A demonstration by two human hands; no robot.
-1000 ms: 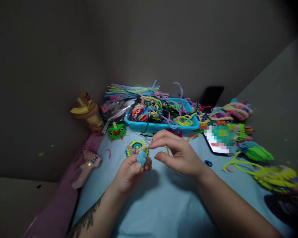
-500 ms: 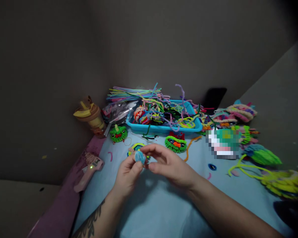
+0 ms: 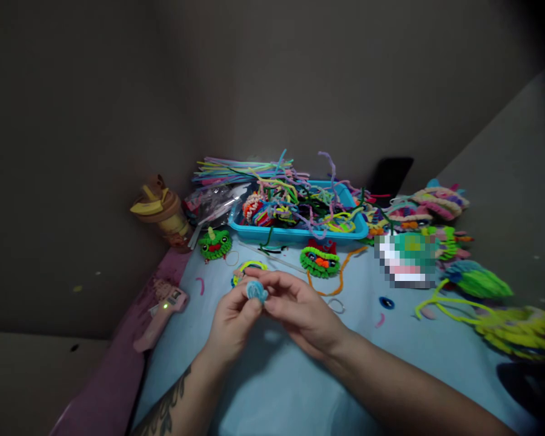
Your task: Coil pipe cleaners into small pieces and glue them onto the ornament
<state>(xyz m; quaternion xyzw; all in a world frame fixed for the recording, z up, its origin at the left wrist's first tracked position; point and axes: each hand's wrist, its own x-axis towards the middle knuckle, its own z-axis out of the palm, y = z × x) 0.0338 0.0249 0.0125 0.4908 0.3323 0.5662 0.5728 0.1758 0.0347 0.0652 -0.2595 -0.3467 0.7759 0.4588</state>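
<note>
A small coil of light-blue pipe cleaner is pinched between the thumb and fingers of my left hand. My right hand closes on the coil's right edge, thumb and fingertips together at its short end. Those fingers hide part of the coil's right side. Just behind my hands lies a round yellow, blue and tan pipe-cleaner piece, partly covered by them. Farther back sit a green pipe-cleaner face with a horn and another green one with an orange mouth.
A blue tray heaped with pipe cleaners stands at the back. At left are a pink glue gun with a lit green light and a lidded cup. On the right lie several finished pieces, a yellow fringed one and a blue eye.
My right hand has moved in to the left, its thumb and fingers now meeting at the blue coil. More of the orange strand and a small pale ring beside the hand show now.
</note>
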